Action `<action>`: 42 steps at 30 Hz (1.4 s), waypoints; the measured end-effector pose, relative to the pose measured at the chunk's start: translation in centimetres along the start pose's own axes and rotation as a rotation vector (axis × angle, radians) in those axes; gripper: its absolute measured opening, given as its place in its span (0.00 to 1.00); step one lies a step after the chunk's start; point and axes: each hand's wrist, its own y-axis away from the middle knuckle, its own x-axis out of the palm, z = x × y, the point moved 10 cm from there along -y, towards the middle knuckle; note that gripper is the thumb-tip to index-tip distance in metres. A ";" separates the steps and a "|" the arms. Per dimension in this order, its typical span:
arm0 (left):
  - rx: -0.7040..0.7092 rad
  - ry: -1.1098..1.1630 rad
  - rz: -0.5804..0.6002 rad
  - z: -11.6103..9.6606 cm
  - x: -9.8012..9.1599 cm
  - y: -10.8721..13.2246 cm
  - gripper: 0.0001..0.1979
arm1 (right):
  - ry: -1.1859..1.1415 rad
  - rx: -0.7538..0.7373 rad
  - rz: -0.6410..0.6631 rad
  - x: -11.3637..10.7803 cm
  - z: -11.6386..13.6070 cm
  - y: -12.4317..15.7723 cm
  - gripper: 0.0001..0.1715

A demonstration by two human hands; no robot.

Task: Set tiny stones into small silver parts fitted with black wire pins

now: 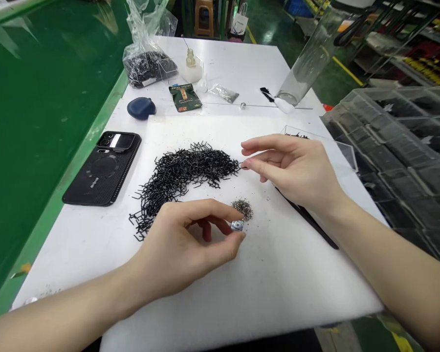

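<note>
My left hand [190,244] pinches a small silver-blue metal part [237,225] between thumb and forefinger, with dark holes showing in its face. Just behind that part lies a little heap of tiny brassy and dark grains [243,209]. A curved pile of black bent wire pins [183,171] spreads across the white foam sheet [264,293]. At the pile's right end hovers my right hand [286,164], thumb and forefinger apart. A dark speck shows by its thumb tip; whether it is a held pin is too small to tell.
Black tweezers [311,220] lie under my right wrist, near a clear tray [346,154]. A black phone [102,168] rests at left. Farther back are a dark blue case [141,108], a green packet [185,98], a bagged black load [146,68] and a tall glass bottle [308,63].
</note>
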 end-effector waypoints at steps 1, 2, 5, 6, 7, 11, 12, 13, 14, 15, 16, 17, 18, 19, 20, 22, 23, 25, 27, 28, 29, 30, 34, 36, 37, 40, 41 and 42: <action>0.002 0.006 -0.002 0.0 -0.1 0.0 0.05 | 0.005 0.005 -0.005 -0.1 -0.1 -0.1 0.10; 0.009 0.016 -0.007 -0.1 -0.1 -0.1 0.05 | 0.012 0.009 -0.009 -0.2 -0.2 -0.1 0.08; 0.021 0.040 -0.023 -0.1 -0.5 -0.2 0.07 | 0.040 0.014 0.002 -0.5 -0.2 -0.1 0.08; 0.012 0.041 -0.023 0.0 -0.6 -0.2 0.07 | 0.053 0.016 0.012 -0.6 -0.1 0.0 0.09; 0.007 0.051 -0.030 0.1 -0.7 -0.3 0.07 | 0.067 0.017 0.022 -0.7 0.0 0.1 0.08; -0.036 0.078 -0.057 0.5 -1.4 -0.2 0.09 | 0.128 0.011 0.059 -1.1 0.2 0.1 0.08; -0.046 0.093 -0.064 0.6 -1.5 -0.2 0.09 | 0.146 0.008 0.072 -1.2 0.2 0.1 0.08; -0.055 0.111 -0.066 0.7 -1.5 -0.3 0.09 | 0.165 0.004 0.087 -1.2 0.1 0.1 0.09; -0.061 0.131 -0.067 0.7 -1.6 -0.3 0.10 | 0.188 0.002 0.103 -1.2 0.1 0.1 0.09; -0.068 0.147 -0.069 0.8 -1.6 -0.4 0.11 | 0.213 -0.001 0.121 -1.2 0.1 0.1 0.09; -0.073 0.161 -0.072 0.8 -1.6 -0.4 0.11 | 0.239 -0.004 0.140 -1.1 0.1 0.2 0.09; -0.078 0.168 -0.075 0.8 -1.6 -0.5 0.11 | 0.265 -0.007 0.160 -1.0 0.0 0.3 0.10; -0.079 0.171 -0.076 0.8 -1.5 -0.5 0.11 | 0.288 -0.009 0.179 -0.9 0.0 0.4 0.12; -0.078 0.174 -0.076 0.8 -1.5 -0.6 0.11 | 0.309 -0.011 0.194 -0.9 0.0 0.5 0.13; -0.078 0.176 -0.076 0.7 -1.5 -0.6 0.12 | 0.328 -0.012 0.205 -0.8 -0.1 0.6 0.13; -0.077 0.176 -0.078 0.7 -1.6 -0.6 0.12 | 0.361 -0.015 0.217 -0.9 -0.1 0.7 0.12; -0.076 0.174 -0.080 0.7 -1.7 -0.6 0.11 | 0.374 -0.019 0.219 -1.0 -0.1 0.7 0.11; -0.077 0.176 -0.083 0.8 -1.8 -0.5 0.10 | 0.389 -0.037 0.222 -1.0 0.0 0.6 0.10; -0.068 0.212 -0.076 0.8 -1.7 -0.5 0.11 | 0.379 -0.067 0.225 -0.9 0.4 0.7 0.11; -0.070 0.243 -0.072 0.9 -1.6 -0.6 0.13 | 0.365 -0.083 0.223 -0.8 0.7 0.7 0.12; -0.080 0.276 -0.071 1.0 -1.5 -0.6 0.16 | 0.346 -0.098 0.218 -0.7 1.0 0.8 0.12; -0.088 0.311 -0.072 1.1 -1.5 -0.6 0.18 | 0.319 -0.109 0.211 -0.6 1.2 0.8 0.12; -0.139 0.421 -0.062 1.3 -1.2 -0.7 0.18 | 0.182 -0.122 0.180 -0.2 2.0 1.1 0.09; -0.171 0.470 -0.044 1.5 -0.9 -0.6 0.17 | 0.119 -0.148 0.156 -0.1 2.6 1.3 0.07; -0.189 0.492 -0.036 1.7 -0.8 -0.6 0.17 | 0.083 -0.157 0.141 -0.1 3.0 1.4 0.07; -0.204 0.553 -0.004 2.0 -0.3 -0.5 0.15 | -0.036 -0.140 0.107 -0.1 3.7 1.9 0.08; -0.206 0.567 0.004 2.1 -0.2 -0.5 0.14 | -0.061 -0.124 0.112 0.0 3.9 2.0 0.09; -0.208 0.578 0.010 2.2 -0.1 -0.5 0.12 | -0.076 -0.107 0.121 0.3 4.0 2.2 0.11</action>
